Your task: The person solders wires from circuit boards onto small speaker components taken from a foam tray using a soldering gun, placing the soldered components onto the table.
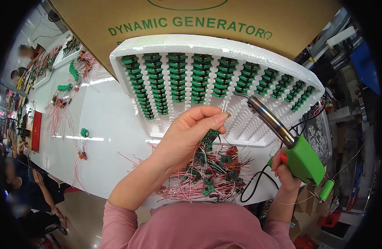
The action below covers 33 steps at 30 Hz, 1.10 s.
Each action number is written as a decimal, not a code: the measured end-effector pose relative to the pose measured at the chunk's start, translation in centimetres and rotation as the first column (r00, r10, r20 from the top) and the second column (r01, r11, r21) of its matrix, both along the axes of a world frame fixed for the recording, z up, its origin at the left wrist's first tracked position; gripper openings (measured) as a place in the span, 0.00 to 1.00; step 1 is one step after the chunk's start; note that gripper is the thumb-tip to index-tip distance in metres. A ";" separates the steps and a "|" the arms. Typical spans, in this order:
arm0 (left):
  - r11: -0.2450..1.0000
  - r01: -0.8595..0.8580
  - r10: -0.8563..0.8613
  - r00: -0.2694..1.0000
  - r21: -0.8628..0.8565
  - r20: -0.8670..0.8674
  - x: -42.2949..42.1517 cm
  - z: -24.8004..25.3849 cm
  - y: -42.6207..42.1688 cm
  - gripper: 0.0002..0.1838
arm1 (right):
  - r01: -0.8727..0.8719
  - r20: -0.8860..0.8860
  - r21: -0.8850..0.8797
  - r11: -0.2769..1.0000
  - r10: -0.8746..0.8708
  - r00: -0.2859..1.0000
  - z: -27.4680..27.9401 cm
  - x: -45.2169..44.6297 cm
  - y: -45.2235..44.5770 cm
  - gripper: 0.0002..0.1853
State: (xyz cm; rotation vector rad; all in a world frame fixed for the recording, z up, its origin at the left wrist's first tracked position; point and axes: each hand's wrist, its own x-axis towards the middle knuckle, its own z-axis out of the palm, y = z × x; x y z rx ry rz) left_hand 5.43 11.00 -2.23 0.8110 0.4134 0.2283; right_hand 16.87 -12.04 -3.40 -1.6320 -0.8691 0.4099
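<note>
While our left hand (pixel 193 126) pinches thin, pale strands (pixel 225 106) between thumb and forefinger, our right hand (pixel 287 176) wraps its fingers around a bright-green plastic soldering gun (pixel 308 162) with a long, dark metal barrel (pixel 270 117). A small, green, rectangular circuit board (pixel 210 136) sits just under our left fingers; whether they grip it too, we cannot tell. Our right fingers rest beside the gun's red trigger (pixel 283 157), and its slim, bent tip (pixel 240 95) is near our left fingertips, in front of a white foam tray (pixel 211 42). We cannot tell whether tip and tray touch.

Across that ribbed tray we see 10 columns of round green-and-black parts (pixel 201 79); behind it stands a brown cardboard box (pixel 87 20) lettered DYNAMIC GENERATOR in green. Below our left hand, a tangled heap of red and white wires (pixel 178 186) with more green boards lies on a glossy white table (pixel 104 116), and a black cable (pixel 254 182) loops to its right.
</note>
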 end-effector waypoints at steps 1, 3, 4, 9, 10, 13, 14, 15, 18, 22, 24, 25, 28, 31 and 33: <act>1.000 -0.014 0.014 1.000 -0.006 -0.004 0.1 0.2 -0.1 0.10 | 0.001 -0.022 0.020 1.000 0.000 1.000 -0.1 0.0 -0.1 0.16; 1.000 -0.026 0.026 1.000 -0.004 -0.003 0.1 0.2 0.0 0.10 | 0.001 -0.063 0.075 0.997 0.003 0.998 -0.2 0.0 -0.1 0.16; 1.000 -0.024 0.024 1.000 0.005 0.003 0.1 0.0 0.0 0.10 | 0.002 -0.082 0.111 0.994 0.007 0.997 -0.3 0.0 0.0 0.17; 0.969 0.148 -0.149 0.989 0.199 -0.011 -1.1 1.0 -1.4 0.07 | -0.021 -0.012 0.036 0.999 0.021 1.000 1.5 -0.5 0.5 0.15; 0.954 0.212 -0.213 0.977 0.213 -0.017 -1.6 1.8 -2.1 0.07 | -0.056 0.015 -0.094 0.994 0.058 0.998 2.3 -0.2 0.4 0.16; 0.885 0.317 -0.328 0.944 0.340 -0.027 -2.3 1.0 -4.6 0.06 | -0.040 -0.295 -0.004 0.999 0.037 0.955 2.0 -1.2 0.0 0.19; 0.878 0.340 -0.349 0.937 0.337 -0.036 -2.4 0.9 -5.2 0.06 | -0.030 -0.413 0.050 0.998 0.048 0.909 2.0 -1.3 0.0 0.20; 0.871 0.357 -0.364 0.930 0.336 -0.045 -2.5 0.8 -5.7 0.06 | -0.008 -0.522 0.100 0.995 0.059 0.851 2.0 -1.4 0.0 0.22; 0.802 0.294 -0.345 0.939 0.519 0.003 -2.3 0.4 -6.5 0.06 | -0.043 0.193 -0.048 0.998 0.052 0.980 1.7 -2.1 -0.2 0.23; 0.761 0.279 -0.338 0.941 0.586 -0.008 -2.6 0.9 -7.2 0.05 | -0.010 0.270 -0.029 1.000 0.017 0.963 1.7 -2.7 -0.7 0.22; 0.776 0.272 -0.338 0.941 0.569 0.010 -2.7 1.1 -7.5 0.05 | -0.035 0.208 0.005 0.999 0.033 0.978 1.5 -2.7 -0.3 0.21; 0.785 0.266 -0.333 0.943 0.560 0.019 -2.8 1.0 -7.5 0.05 | -0.013 0.272 -0.062 0.998 0.030 0.962 1.3 -2.7 -0.3 0.21; 0.851 0.334 -0.363 0.932 0.407 -0.005 -3.0 1.0 -7.3 0.06 | 0.052 0.371 -0.155 0.987 0.010 0.928 1.2 -2.9 0.0 0.17; 0.893 0.426 -0.433 0.902 0.143 0.015 -2.9 0.6 -6.9 0.07 | 0.020 0.133 -0.060 0.998 -0.012 0.991 1.3 -3.1 0.6 0.12; 0.889 0.458 -0.457 0.888 -0.015 0.041 -2.7 0.6 -6.6 0.07 | -0.031 0.174 -0.079 0.996 0.044 0.984 1.9 -2.9 1.2 0.09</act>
